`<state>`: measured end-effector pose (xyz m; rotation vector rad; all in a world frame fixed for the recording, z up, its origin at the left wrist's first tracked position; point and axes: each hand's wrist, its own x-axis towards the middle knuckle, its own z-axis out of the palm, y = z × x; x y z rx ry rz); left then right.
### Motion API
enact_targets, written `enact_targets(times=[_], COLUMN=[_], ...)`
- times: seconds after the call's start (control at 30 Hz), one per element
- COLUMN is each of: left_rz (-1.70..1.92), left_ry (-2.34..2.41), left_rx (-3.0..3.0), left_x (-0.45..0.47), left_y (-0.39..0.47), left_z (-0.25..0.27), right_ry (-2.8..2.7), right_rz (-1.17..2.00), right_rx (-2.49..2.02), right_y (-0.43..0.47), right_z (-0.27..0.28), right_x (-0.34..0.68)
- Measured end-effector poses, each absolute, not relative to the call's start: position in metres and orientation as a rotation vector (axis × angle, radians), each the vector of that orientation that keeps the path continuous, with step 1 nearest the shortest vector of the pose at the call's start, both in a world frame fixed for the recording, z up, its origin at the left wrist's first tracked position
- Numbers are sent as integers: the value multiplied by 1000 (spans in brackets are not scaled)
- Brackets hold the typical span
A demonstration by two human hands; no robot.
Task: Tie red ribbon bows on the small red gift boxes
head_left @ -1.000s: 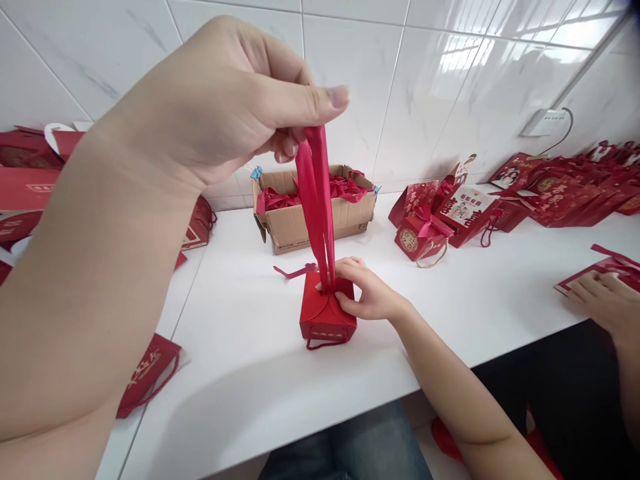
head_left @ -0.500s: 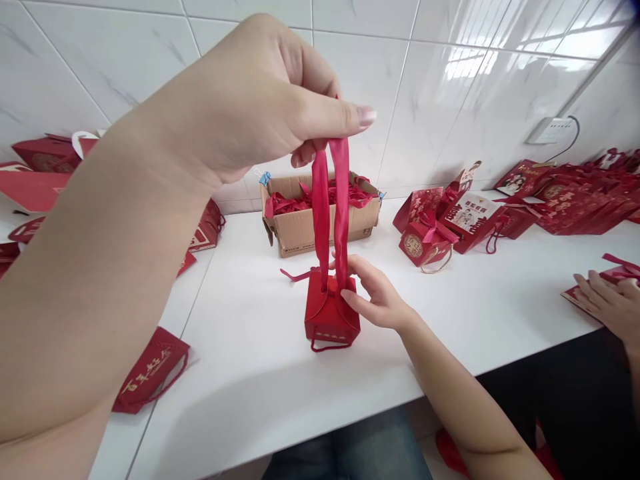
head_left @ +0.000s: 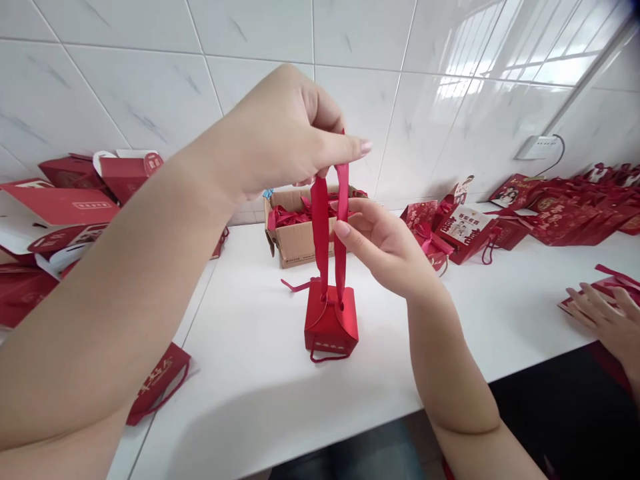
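A small red gift box [head_left: 330, 327] with gold lettering and a red cord handle stands upright on the white table. Two strands of a red satin ribbon [head_left: 321, 233] rise from slots in its top. High above the box, my left hand [head_left: 300, 133] pinches the ribbon's upper ends, holding both strands taut. Partway down, the thumb and fingers of my right hand [head_left: 390, 247] close around the right-hand strand. A short piece of dark pink ribbon [head_left: 296, 287] pokes out behind the box.
Behind stands a cardboard box [head_left: 300, 243] of red ribbons. Red gift boxes [head_left: 463, 230] fill the right rear, and folded cartons [head_left: 65, 203] pile up at left. A red box with a cord [head_left: 163, 380] lies by my left forearm. Another person's hand [head_left: 607, 317] rests on red packaging at right.
My right hand has left the top of the gift box and moved up to the ribbon strand. The left hand keeps its pinch; it and the whole scene sit lower in view.
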<state>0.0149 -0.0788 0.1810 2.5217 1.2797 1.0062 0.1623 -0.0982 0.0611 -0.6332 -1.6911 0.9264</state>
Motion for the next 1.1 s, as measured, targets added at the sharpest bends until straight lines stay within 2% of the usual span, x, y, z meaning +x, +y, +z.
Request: enact_targets(times=[0.2, 0.47, 0.57, 0.67, 0.83, 0.97, 1.1], left_rz=[1029, 1039, 965, 965, 1165, 1334, 1354], left_ry=[1300, 1186, 1081, 1038, 1042, 1046, 1060], left_rx=[2459, 2027, 1857, 1829, 1904, 1952, 2118], left_x=[17, 20, 22, 20, 11, 2, -9], left_y=[-76, -72, -69, -66, -62, -74, -99], left_z=[179, 176, 172, 167, 150, 129, 106], right_ry=[-1493, -1530, -1506, -1522, -1416, -1349, -1373], right_rz=[811, 89, -37, 112, 453, 644, 863], right_rx=[-574, -803, -861, -801, -665, -707, -743], right_y=[-99, -106, -106, -101, -88, -83, -83], right_z=[58, 59, 59, 56, 51, 50, 54], right_x=[149, 137, 134, 136, 145, 151, 159])
